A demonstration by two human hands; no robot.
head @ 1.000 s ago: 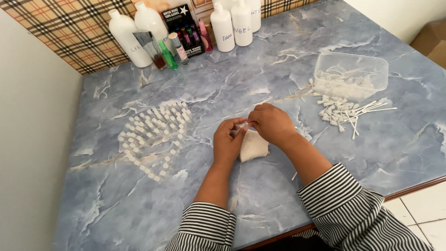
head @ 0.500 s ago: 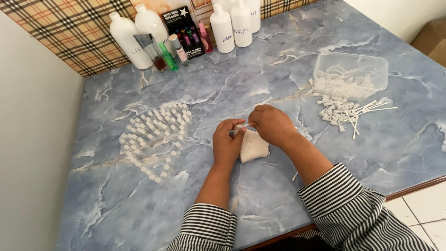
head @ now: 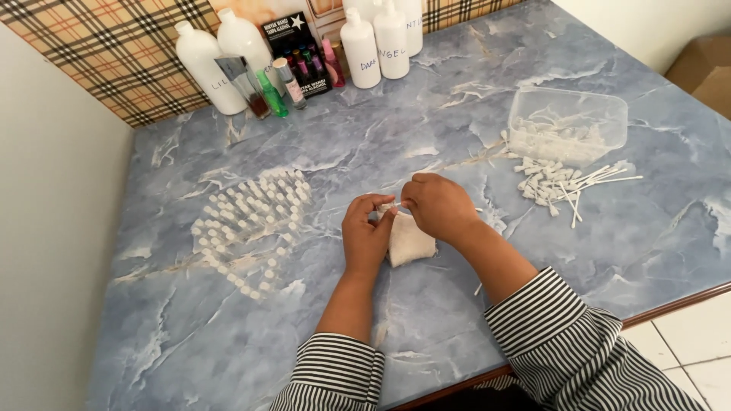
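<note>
My left hand (head: 367,236) and my right hand (head: 436,207) meet over the middle of the blue marble table (head: 426,122). Their fingertips pinch a small clear vial (head: 388,208) between them; most of it is hidden by the fingers. Under the hands lies a folded white cloth (head: 411,243). To the left stands a cluster of several small white-capped vials (head: 251,221) in rows. To the right lies a loose pile of white caps and thin sticks (head: 560,186).
A clear plastic tub (head: 567,125) with more white parts sits at the right. White bottles (head: 377,38), small coloured bottles (head: 270,91) and a black box (head: 293,46) line the back by the plaid wall. The table's wooden front edge (head: 670,301) is near my right sleeve.
Both hands stay over the cloth; only the fingers shift slightly around the vial. Nothing else has moved.
</note>
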